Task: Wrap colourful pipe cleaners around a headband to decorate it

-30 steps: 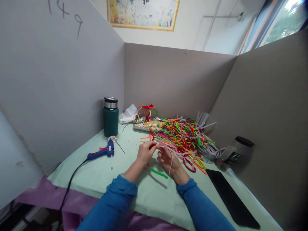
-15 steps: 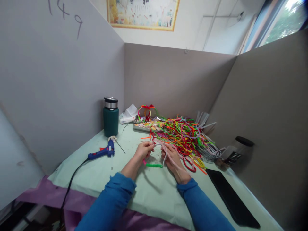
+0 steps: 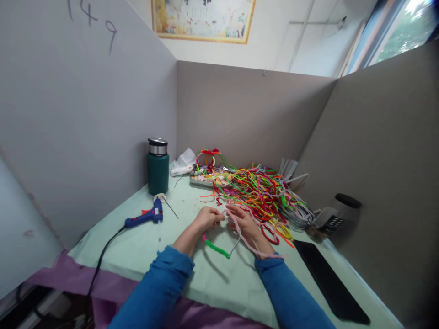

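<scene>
Just beyond right hand (image 3: 247, 227): pipe-cleaner pile (image 3: 260, 187).

The place looks like a craft workshop booth: flat grey partition panels (image 3: 254, 109) wall in a pale-green-covered table (image 3: 240, 283), where a blue plastic glue gun with a black cord (image 3: 144, 219) shares space with a tangled heap of multicoloured fuzzy craft stems (image 3: 260, 189).
</scene>
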The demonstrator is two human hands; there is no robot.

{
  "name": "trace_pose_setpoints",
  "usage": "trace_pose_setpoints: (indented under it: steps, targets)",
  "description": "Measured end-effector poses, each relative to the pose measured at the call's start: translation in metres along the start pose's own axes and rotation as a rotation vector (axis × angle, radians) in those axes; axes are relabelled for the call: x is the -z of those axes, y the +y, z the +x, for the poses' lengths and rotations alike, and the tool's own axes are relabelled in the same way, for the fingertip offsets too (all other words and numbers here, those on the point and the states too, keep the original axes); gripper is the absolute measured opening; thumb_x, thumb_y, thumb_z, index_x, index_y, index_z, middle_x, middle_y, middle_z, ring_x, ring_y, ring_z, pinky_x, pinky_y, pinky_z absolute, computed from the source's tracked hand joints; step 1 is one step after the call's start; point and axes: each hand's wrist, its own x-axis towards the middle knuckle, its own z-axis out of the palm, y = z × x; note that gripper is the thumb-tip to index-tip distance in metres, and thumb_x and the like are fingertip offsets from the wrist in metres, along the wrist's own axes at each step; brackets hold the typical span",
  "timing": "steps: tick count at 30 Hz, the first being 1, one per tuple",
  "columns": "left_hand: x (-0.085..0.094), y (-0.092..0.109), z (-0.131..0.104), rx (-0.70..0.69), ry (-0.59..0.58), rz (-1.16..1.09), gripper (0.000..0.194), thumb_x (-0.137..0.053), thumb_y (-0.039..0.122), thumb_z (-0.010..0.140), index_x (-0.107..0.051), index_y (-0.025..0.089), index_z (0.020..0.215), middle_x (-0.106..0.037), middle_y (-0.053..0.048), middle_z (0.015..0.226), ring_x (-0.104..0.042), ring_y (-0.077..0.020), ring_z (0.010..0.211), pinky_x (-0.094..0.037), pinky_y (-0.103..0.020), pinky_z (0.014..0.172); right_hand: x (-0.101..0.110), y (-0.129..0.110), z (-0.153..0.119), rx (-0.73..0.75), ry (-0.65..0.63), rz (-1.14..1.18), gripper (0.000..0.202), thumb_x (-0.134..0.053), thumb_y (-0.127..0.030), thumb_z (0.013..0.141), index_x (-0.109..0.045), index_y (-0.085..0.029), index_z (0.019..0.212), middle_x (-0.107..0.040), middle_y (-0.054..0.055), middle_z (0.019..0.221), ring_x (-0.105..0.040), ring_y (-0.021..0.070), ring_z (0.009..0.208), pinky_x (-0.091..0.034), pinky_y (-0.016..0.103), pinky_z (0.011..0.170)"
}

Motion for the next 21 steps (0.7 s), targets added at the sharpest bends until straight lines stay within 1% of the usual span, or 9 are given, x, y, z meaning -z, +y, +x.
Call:
trace_pose_setpoints:
  steps: [2, 5, 8, 10, 12, 14, 16, 19, 21]
  targets:
    - [-0.0003, -0.0004, -0.0005, -0.014, -0.012, 0.028, 0.026, -0.067, 0.037, 0.065, -0.061, 0.012, 0.065, -0.051, 0.003, 0.047, -0.029, -0.0036, 0.035, -0.019, -0.021, 0.038, 0.0028, 0.0023, 0.0008, 0.009, 0.0, -0.063, 0.04, -0.078, -0.026, 0.059, -0.068, -0.023, 0.098, -0.066, 0.002, 0.087, -0.055, 0.01, 0.061, -0.039, 0.022, 0.053]
    - [-0.0011, -0.0007, -0.0022, -0.03, -0.022, 0.079, 0.025, -0.065, 0.036, 0.066, -0.061, 0.012, 0.065, -0.049, 0.004, 0.046, -0.029, -0.0039, 0.036, -0.019, -0.021, 0.039, 0.0048, 0.0061, 0.0027, 0.032, -0.008, -0.124, 0.036, -0.077, -0.031, 0.06, -0.07, -0.021, 0.094, -0.066, 0.002, 0.082, -0.054, 0.0107, 0.06, -0.039, 0.022, 0.053]
    - [-0.0027, -0.0014, -0.0027, -0.081, -0.033, 0.124, 0.026, -0.062, 0.037, 0.067, -0.063, 0.011, 0.066, -0.048, 0.004, 0.046, -0.029, -0.0041, 0.037, -0.02, -0.021, 0.041, 0.0031, 0.0067, 0.0032, 0.05, 0.068, -0.141, 0.031, -0.075, -0.039, 0.063, -0.069, -0.02, 0.086, -0.065, 0.002, 0.074, -0.053, 0.0117, 0.058, -0.04, 0.024, 0.053]
    - [-0.0042, -0.003, -0.0013, -0.14, -0.035, 0.141, 0.026, -0.062, 0.036, 0.067, -0.064, 0.011, 0.066, -0.052, 0.003, 0.049, -0.033, -0.0046, 0.04, -0.023, -0.02, 0.043, 0.0011, 0.006, 0.0031, 0.068, 0.13, -0.144, 0.029, -0.073, -0.043, 0.064, -0.068, -0.02, 0.081, -0.063, 0.001, 0.069, -0.052, 0.0124, 0.056, -0.04, 0.025, 0.053]
    - [-0.006, -0.0055, 0.0012, -0.199, -0.033, 0.155, 0.024, -0.062, 0.035, 0.066, -0.065, 0.01, 0.067, -0.057, 0.001, 0.054, -0.039, -0.006, 0.045, -0.027, -0.02, 0.046, -0.0002, 0.0059, 0.0033, 0.099, 0.161, -0.152, 0.029, -0.07, -0.046, 0.066, -0.065, -0.019, 0.073, -0.06, 0.0, 0.062, -0.05, 0.0119, 0.052, -0.038, 0.024, 0.049]
    - [-0.0076, -0.008, 0.0035, -0.248, -0.026, 0.18, 0.023, -0.062, 0.033, 0.065, -0.066, 0.011, 0.069, -0.06, 0.0, 0.058, -0.044, -0.0079, 0.05, -0.03, -0.02, 0.049, -0.0005, 0.0068, 0.0041, 0.135, 0.156, -0.149, 0.031, -0.068, -0.048, 0.067, -0.061, -0.018, 0.065, -0.056, -0.001, 0.056, -0.046, 0.0105, 0.048, -0.034, 0.023, 0.045]
    - [-0.0083, -0.0092, 0.0045, -0.276, -0.028, 0.2, 0.023, -0.062, 0.033, 0.065, -0.066, 0.011, 0.07, -0.061, -0.001, 0.059, -0.047, -0.009, 0.053, -0.031, -0.02, 0.051, -0.0001, 0.0076, 0.0052, 0.147, 0.138, -0.123, 0.033, -0.068, -0.049, 0.068, -0.059, -0.018, 0.062, -0.054, -0.002, 0.053, -0.043, 0.0095, 0.045, -0.031, 0.022, 0.042]
    - [-0.0066, -0.0073, 0.0029, -0.294, -0.045, 0.191, 0.023, -0.06, 0.034, 0.067, -0.066, 0.012, 0.07, -0.061, 0.0, 0.06, -0.046, -0.0084, 0.053, -0.031, -0.02, 0.051, -0.0001, 0.0066, 0.006, 0.114, 0.122, -0.057, 0.034, -0.067, -0.05, 0.068, -0.06, -0.017, 0.063, -0.056, -0.001, 0.056, -0.044, 0.0092, 0.045, -0.031, 0.022, 0.04]
    - [-0.0041, -0.0042, 0.0006, -0.275, -0.042, 0.158, 0.026, -0.059, 0.036, 0.068, -0.065, 0.011, 0.069, -0.059, 0.0, 0.057, -0.043, -0.0073, 0.05, -0.029, -0.02, 0.049, -0.0005, 0.0044, 0.0061, 0.091, 0.114, 0.004, 0.034, -0.067, -0.05, 0.069, -0.062, -0.017, 0.068, -0.058, 0.001, 0.059, -0.046, 0.0095, 0.046, -0.031, 0.021, 0.039]
